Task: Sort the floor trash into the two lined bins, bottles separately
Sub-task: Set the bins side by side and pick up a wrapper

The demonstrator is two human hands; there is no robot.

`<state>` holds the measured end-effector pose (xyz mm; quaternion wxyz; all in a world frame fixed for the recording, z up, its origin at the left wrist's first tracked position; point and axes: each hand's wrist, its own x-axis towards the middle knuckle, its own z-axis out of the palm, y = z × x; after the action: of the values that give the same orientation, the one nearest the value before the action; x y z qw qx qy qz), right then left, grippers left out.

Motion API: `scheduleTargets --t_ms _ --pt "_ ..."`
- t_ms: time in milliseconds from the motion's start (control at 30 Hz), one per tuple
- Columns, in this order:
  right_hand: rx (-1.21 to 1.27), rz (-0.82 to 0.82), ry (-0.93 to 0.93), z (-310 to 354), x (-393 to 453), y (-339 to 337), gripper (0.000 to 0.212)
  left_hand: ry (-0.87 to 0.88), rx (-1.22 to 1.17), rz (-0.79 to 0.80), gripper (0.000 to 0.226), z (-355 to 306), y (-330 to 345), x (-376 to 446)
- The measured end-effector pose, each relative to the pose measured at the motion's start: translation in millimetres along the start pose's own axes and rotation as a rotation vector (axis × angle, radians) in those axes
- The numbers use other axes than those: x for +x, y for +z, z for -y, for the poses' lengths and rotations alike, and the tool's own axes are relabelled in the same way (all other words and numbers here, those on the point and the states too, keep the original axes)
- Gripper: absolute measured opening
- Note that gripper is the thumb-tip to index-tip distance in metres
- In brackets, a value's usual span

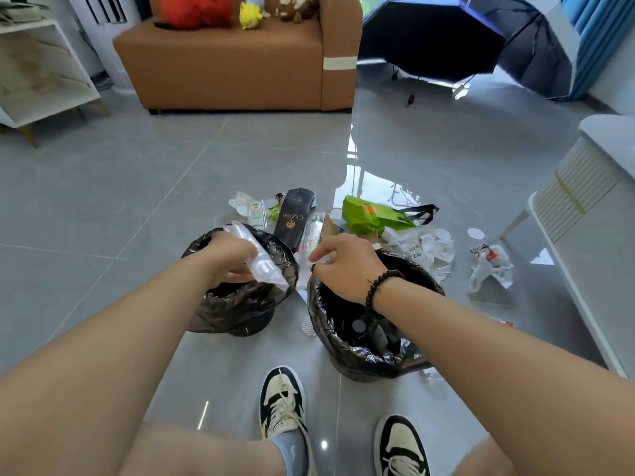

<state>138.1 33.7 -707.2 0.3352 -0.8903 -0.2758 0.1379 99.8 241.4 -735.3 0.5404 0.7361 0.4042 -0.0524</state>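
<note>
Left hand (228, 259): grip closed on a clear plastic wrapper (256, 255), held over the mouth of the left bin (237, 304). Right hand (347, 266): fingers loosely curled and pointing down over the far rim of the right bin (364, 338); something pale shows at the fingertips, but whether they pinch it cannot be told. A dark bead bracelet (381, 286) sits on that wrist.

Floor (137, 207): grey glossy tile, with window glare. Brown sofa (233, 63) at the back with soft toys on the seat; an open dark umbrella (433, 39) to its right; white furniture at both sides.

Bins: two, each lined with a black bag, side by side just ahead of two black-and-cream sneakers. The right one holds dark bottles; count unclear. The left one's inside is dark, its contents unreadable.

Trash on the floor just beyond the bins: one black coffee pouch (293, 218), one green bag (374, 216) with black handles, one clear bottle (314, 230) lying between them, crumpled white paper and plastic (491, 266) to the right, several small white discs scattered about.
</note>
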Motion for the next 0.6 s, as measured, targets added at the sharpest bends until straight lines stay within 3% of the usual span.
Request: scheduleTargets --t_ms 100,200,367,433,533,600 --pt "-0.086 0.037 -0.01 -8.6 13.7 2.1 0.018 0.08 0.521 -0.107 0.011 26.3 -27.8 31.2" --pt "-0.189 0.082 0.035 -24.7 28.1 13.0 0.019 0.106 0.829 -0.109 0.017 44.5 -46.7 62.2" --pt "-0.314 0.207 0.016 -38.5 43.7 31.2 0.023 0.192 0.738 -0.241 0.023 56.3 -48.3 110.8" --pt "-0.314 0.223 -0.016 -43.1 49.4 36.6 0.021 0.217 0.744 -0.206 0.03 60.6 -36.2 123.4" --pt "-0.269 0.154 -0.01 -58.5 64.6 32.6 0.019 0.24 0.82 -0.15 0.056 63.7 -19.5 138.0" --pt "-0.228 0.079 0.05 -76.4 73.9 23.0 0.02 0.279 0.804 -0.254 0.058 69.1 -15.6 142.0"
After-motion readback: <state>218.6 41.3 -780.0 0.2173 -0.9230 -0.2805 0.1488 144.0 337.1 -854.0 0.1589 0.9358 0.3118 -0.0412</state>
